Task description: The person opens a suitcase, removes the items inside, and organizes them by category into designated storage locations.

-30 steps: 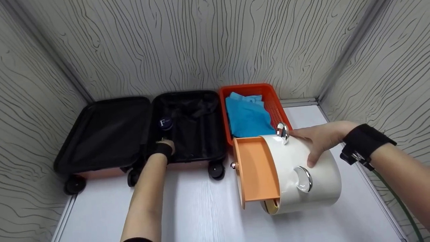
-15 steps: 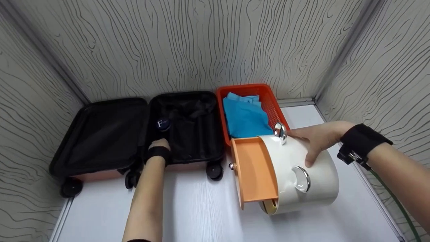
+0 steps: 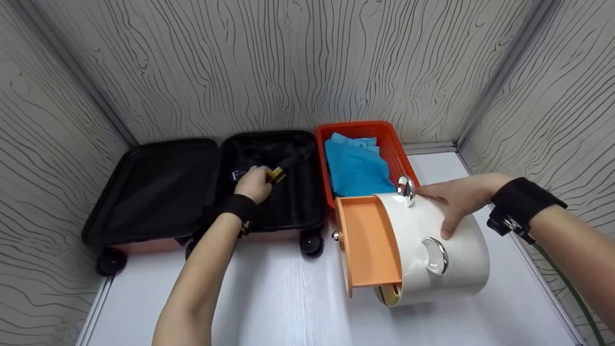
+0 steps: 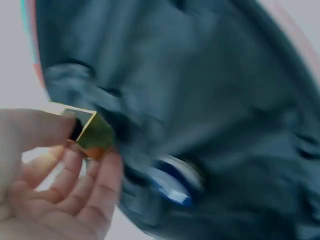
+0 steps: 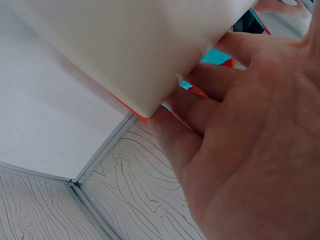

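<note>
In the head view my left hand (image 3: 254, 184) is over the right half of the open suitcase (image 3: 299, 204). Thumb and fingers pinch a small gold, square-ended piece (image 4: 97, 134), whose exact kind I cannot tell. Beside that hand lies a round dark blue container (image 4: 172, 181) with a white letter F, partly covered in the head view. My right hand (image 3: 463, 198) holds a white rounded storage box (image 3: 447, 283), the thumb on its upper face and the fingers over its far edge. Its orange drawer (image 3: 367, 240) is pulled out to the left.
A red basket (image 3: 401, 163) with folded blue cloth (image 3: 358, 166) stands behind the storage box. The suitcase's other half (image 3: 161, 187) lies flat at the left. A gold item (image 3: 388, 294) shows inside the storage box below the drawer. Patterned walls (image 3: 269, 62) close in the back and sides.
My left hand has risen from low in the suitcase and moved right and away from me; the gold piece now shows in its fingers. The right hand stays on the storage box.
</note>
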The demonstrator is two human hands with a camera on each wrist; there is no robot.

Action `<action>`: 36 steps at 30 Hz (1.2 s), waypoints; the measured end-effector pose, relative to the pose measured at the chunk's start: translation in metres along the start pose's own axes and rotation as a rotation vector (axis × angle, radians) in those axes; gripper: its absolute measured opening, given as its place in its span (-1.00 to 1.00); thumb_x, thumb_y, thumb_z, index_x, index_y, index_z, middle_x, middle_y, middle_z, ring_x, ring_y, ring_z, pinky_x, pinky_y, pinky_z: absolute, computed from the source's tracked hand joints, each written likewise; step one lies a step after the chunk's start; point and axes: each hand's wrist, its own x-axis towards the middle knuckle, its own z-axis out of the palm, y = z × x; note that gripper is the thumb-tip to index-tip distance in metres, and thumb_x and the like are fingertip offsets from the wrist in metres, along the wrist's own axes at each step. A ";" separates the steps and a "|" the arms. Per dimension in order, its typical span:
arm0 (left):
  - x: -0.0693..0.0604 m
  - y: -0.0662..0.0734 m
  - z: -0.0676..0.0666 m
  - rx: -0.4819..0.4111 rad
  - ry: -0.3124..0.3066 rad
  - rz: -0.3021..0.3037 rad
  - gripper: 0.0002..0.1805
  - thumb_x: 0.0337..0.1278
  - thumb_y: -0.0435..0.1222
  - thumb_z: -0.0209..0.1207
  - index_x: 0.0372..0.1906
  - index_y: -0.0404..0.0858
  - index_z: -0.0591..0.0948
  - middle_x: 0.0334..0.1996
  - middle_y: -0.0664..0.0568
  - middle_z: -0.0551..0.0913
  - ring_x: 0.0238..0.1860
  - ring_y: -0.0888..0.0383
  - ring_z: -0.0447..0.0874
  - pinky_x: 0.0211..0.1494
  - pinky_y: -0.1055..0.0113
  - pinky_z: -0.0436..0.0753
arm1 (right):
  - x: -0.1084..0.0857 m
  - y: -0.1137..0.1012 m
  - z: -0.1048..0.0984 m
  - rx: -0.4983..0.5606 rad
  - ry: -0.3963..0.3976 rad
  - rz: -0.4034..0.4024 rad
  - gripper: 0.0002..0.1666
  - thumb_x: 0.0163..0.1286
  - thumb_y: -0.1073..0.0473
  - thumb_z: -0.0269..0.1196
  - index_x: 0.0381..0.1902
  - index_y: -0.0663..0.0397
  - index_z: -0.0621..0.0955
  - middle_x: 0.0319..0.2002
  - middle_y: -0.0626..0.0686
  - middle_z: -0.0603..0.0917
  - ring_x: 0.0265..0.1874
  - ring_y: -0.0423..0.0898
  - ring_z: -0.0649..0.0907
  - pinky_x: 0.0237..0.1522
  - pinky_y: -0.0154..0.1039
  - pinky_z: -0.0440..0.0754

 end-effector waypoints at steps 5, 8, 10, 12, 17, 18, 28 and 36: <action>-0.005 0.058 -0.005 -0.088 0.036 0.250 -0.61 0.28 -0.34 0.25 0.20 -0.20 0.60 -0.01 -0.02 0.60 -0.10 0.08 0.58 0.00 0.16 0.60 | -0.001 0.001 0.000 0.013 -0.006 0.017 0.36 0.03 -0.04 0.61 0.63 0.10 0.09 0.10 0.07 0.53 0.11 0.11 0.50 0.12 0.14 0.58; -0.013 0.096 -0.010 -0.118 0.041 0.395 -0.65 0.26 -0.29 0.27 0.13 -0.16 0.60 -0.07 0.05 0.58 -0.17 0.15 0.54 -0.10 0.25 0.58 | -0.001 0.001 0.000 0.016 -0.005 0.011 0.37 0.02 -0.02 0.62 0.63 0.12 0.09 0.12 0.07 0.52 0.11 0.10 0.50 0.12 0.11 0.57; -0.020 0.117 -0.011 -0.100 0.022 0.515 -0.68 0.27 -0.27 0.28 0.10 -0.15 0.62 -0.08 0.09 0.59 -0.16 0.20 0.54 -0.10 0.32 0.58 | 0.000 0.001 0.000 0.018 -0.004 0.001 0.37 0.02 -0.01 0.62 0.63 0.13 0.09 0.13 0.07 0.52 0.13 0.10 0.49 0.14 0.11 0.55; -0.029 0.136 -0.011 -0.039 -0.011 0.662 -0.72 0.29 -0.28 0.28 0.08 -0.13 0.65 -0.08 0.11 0.61 -0.12 0.23 0.55 -0.06 0.36 0.58 | 0.000 0.001 0.000 0.012 -0.001 -0.006 0.37 0.02 -0.01 0.62 0.63 0.15 0.09 0.16 0.08 0.51 0.14 0.11 0.49 0.17 0.15 0.53; -0.054 0.172 -0.005 0.216 -0.089 0.940 -0.74 0.32 -0.31 0.28 0.06 -0.08 0.74 -0.09 0.14 0.69 -0.10 0.23 0.56 0.00 0.39 0.55 | 0.001 0.001 -0.001 0.005 -0.003 -0.018 0.39 0.03 -0.02 0.61 0.63 0.19 0.06 0.24 0.11 0.49 0.18 0.12 0.48 0.20 0.19 0.50; -0.059 0.178 -0.002 0.262 -0.107 0.962 -0.75 0.33 -0.31 0.28 0.05 -0.06 0.75 -0.10 0.14 0.70 -0.12 0.22 0.56 -0.03 0.38 0.54 | 0.001 0.001 -0.001 0.006 -0.004 -0.021 0.39 0.03 -0.02 0.61 0.63 0.20 0.06 0.24 0.11 0.49 0.18 0.12 0.48 0.20 0.17 0.50; -0.082 0.207 0.031 0.582 -0.344 0.940 -0.84 0.42 -0.20 0.26 -0.03 0.01 0.78 -0.19 0.18 0.72 -0.24 0.22 0.56 -0.19 0.40 0.47 | 0.000 0.001 0.001 0.015 -0.013 0.007 0.38 0.04 -0.05 0.61 0.64 0.13 0.07 0.17 0.09 0.51 0.14 0.12 0.48 0.17 0.18 0.53; -0.085 0.210 0.040 0.600 -0.390 0.905 -0.87 0.42 -0.23 0.25 -0.09 0.01 0.77 -0.28 0.20 0.73 -0.29 0.22 0.57 -0.23 0.39 0.51 | 0.000 0.001 -0.001 0.014 -0.010 -0.018 0.37 0.04 -0.02 0.60 0.64 0.11 0.06 0.18 0.08 0.51 0.16 0.11 0.48 0.19 0.16 0.49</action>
